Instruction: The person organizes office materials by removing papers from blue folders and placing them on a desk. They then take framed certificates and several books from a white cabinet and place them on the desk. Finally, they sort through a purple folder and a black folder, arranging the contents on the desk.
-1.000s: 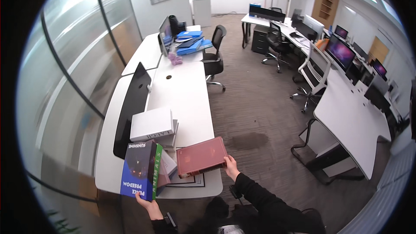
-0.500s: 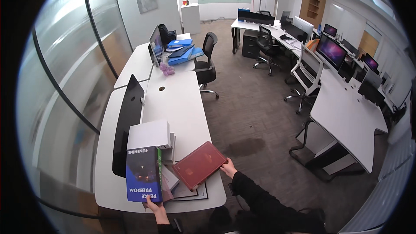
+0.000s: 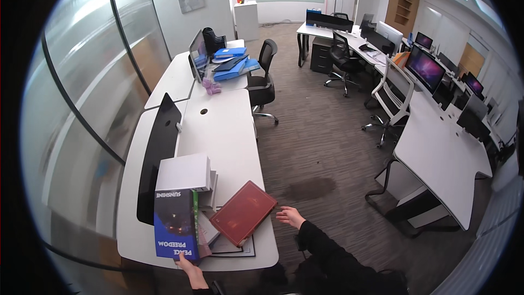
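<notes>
At the near end of the white desk, a thick blue book (image 3: 176, 235) lies on a stack. My left hand (image 3: 191, 271) grips its near edge, thumb on the cover and the other fingers mostly hidden below. A dark red hardcover book (image 3: 244, 213) rests at a slant to the right of the stack, over some papers or folders. My right hand (image 3: 291, 217) is just right of the red book, apart from it, open with nothing in it. Behind the blue book sits a white box-like volume (image 3: 184, 172), with more books partly hidden beneath.
A black monitor (image 3: 159, 155) stands along the desk's left side, by the frosted glass wall. Farther along are blue folders (image 3: 231, 66) and a purple plush toy (image 3: 210, 86). A black office chair (image 3: 264, 90) stands beyond; another white desk (image 3: 436, 169) is across the carpet at right.
My right hand has let go of the red book and drawn back to the right, its fingers opening. The left hand stays at the blue book. The view has shifted slightly.
</notes>
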`<act>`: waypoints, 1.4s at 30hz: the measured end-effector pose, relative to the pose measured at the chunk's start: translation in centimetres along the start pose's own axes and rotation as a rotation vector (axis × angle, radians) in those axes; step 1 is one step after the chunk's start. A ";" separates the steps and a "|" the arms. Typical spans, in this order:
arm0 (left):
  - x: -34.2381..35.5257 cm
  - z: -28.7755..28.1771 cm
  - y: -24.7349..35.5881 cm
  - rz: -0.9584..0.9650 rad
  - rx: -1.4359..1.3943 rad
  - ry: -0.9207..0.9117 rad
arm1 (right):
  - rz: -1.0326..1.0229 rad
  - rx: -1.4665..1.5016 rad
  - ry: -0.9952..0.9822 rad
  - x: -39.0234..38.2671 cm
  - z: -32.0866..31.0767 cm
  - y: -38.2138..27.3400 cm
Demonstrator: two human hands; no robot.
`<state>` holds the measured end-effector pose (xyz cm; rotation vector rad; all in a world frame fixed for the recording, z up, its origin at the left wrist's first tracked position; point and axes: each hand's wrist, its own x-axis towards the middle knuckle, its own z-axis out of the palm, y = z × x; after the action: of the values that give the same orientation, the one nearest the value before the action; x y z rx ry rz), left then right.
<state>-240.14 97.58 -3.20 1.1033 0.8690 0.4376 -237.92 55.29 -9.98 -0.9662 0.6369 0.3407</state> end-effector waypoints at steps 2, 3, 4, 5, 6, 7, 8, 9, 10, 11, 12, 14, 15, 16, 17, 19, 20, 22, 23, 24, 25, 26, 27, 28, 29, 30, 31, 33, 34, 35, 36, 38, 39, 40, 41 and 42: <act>-2.2 2.2 0.6 0.241 0.059 0.219 | -0.002 0.001 0.004 -0.5 -1.6 -0.9; -4.2 3.6 1.7 0.371 0.140 0.204 | -0.004 0.005 -0.007 -0.6 -2.6 -1.3; -6.8 5.3 2.9 0.500 0.221 0.188 | -0.005 0.009 -0.017 -0.8 -3.9 -1.8; -8.8 6.6 3.4 0.630 0.301 0.180 | -0.003 0.006 -0.024 -0.8 -4.9 -2.2; -9.8 8.1 3.0 0.722 0.354 0.162 | -0.007 0.003 -0.028 -0.8 -6.2 -3.2; -10.7 9.5 2.5 0.814 0.407 0.143 | -0.011 0.000 -0.032 -0.8 -7.5 -4.0; -11.7 10.9 2.0 0.907 0.461 0.123 | -0.012 -0.019 -0.033 -1.0 -8.9 -4.7; -13.6 12.8 1.6 0.865 0.346 -0.001 | -0.024 -0.043 -0.038 -0.9 -10.1 -6.1; -15.8 14.9 1.1 0.940 0.357 -0.026 | -0.029 -0.067 -0.040 -1.0 -11.6 -7.1; -17.7 16.4 -0.2 0.870 0.365 -0.053 | -0.032 -0.097 -0.053 -1.3 -13.2 -8.2; -19.6 18.2 -1.4 0.804 0.370 -0.083 | -0.039 -0.124 -0.066 -1.5 -14.7 -9.5; -21.8 20.8 -4.9 0.714 0.312 -0.208 | -0.045 -0.160 -0.088 -2.2 -17.0 -12.0; -23.6 22.7 -6.2 0.666 0.296 -0.270 | -0.046 -0.174 -0.081 -2.8 -18.6 -13.6; -26.0 24.7 -7.3 0.613 0.282 -0.332 | -0.044 -0.187 -0.071 -3.3 -20.3 -15.0; -28.2 26.7 -8.0 0.616 0.300 -0.375 | -0.053 -0.206 -0.054 -3.6 -21.9 -16.4; -31.7 30.2 -8.8 0.626 0.337 -0.467 | -0.074 -0.236 -0.018 -3.9 -25.0 -18.8; -32.3 31.5 -9.7 0.645 0.371 -0.498 | -0.079 -0.228 0.009 -4.2 -26.5 -19.9; -32.9 34.4 -10.7 0.702 0.436 -0.558 | -0.101 -0.205 0.049 -3.9 -28.7 -22.2; -33.1 35.7 -11.0 0.695 0.442 -0.579 | -0.115 -0.198 0.056 -3.3 -30.1 -22.8; -33.1 37.0 -11.2 0.686 0.445 -0.579 | -0.112 -0.186 0.067 -2.8 -30.9 -23.4; -32.8 38.2 -11.3 0.676 0.449 -0.578 | -0.107 -0.176 0.078 -2.1 -31.7 -24.0; -32.4 39.3 -11.5 0.666 0.452 -0.576 | -0.102 -0.166 0.088 -1.3 -32.1 -24.6; -32.1 40.6 -11.5 0.671 0.455 -0.560 | -0.092 -0.161 0.079 -0.3 -32.4 -25.0; -31.4 41.8 -11.9 0.669 0.467 -0.562 | -0.088 -0.162 0.073 0.8 -32.8 -25.5; -30.2 42.8 -12.2 0.668 0.480 -0.564 | -0.083 -0.163 0.067 2.1 -33.2 -26.2; -29.1 43.8 -12.6 0.660 0.494 -0.560 | -0.067 -0.171 0.052 3.2 -33.1 -27.2; -28.0 45.1 -12.9 0.675 0.491 -0.538 | -0.051 -0.179 0.036 4.4 -32.8 -28.1; -25.9 49.0 -12.6 0.642 0.443 -0.639 | -0.020 -0.184 0.010 7.4 -32.4 -30.2; -25.3 51.0 -12.1 0.626 0.425 -0.690 | -0.020 -0.182 0.017 9.0 -32.5 -31.5; -25.1 53.3 -11.9 0.680 0.500 -0.688 | -0.019 -0.180 0.023 10.7 -32.7 -33.0; -24.7 56.2 -11.3 0.687 0.454 -0.777 | -0.023 -0.183 0.025 12.5 -32.4 -34.8; -26.5 62.7 -8.9 0.675 0.368 -1.019 | -0.030 -0.246 0.037 15.4 -31.1 -38.5; -28.4 66.0 -7.5 0.723 0.395 -1.156 | -0.039 -0.274 0.043 16.5 -30.4 -40.9; -30.8 69.0 -5.9 0.759 0.411 -1.341 | -0.047 -0.302 0.047 17.7 -29.7 -43.1; -33.9 71.9 -4.4 0.840 0.430 -1.552 | -0.102 -0.323 0.039 18.8 -29.9 -44.9; -37.3 74.3 -3.3 0.888 0.368 -1.808 | -0.261 -0.325 0.030 20.7 -31.8 -45.1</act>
<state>-204.50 26.56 21.54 1.6037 -1.2127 -0.1471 -208.87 4.09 -6.77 -1.3522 0.4820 0.1998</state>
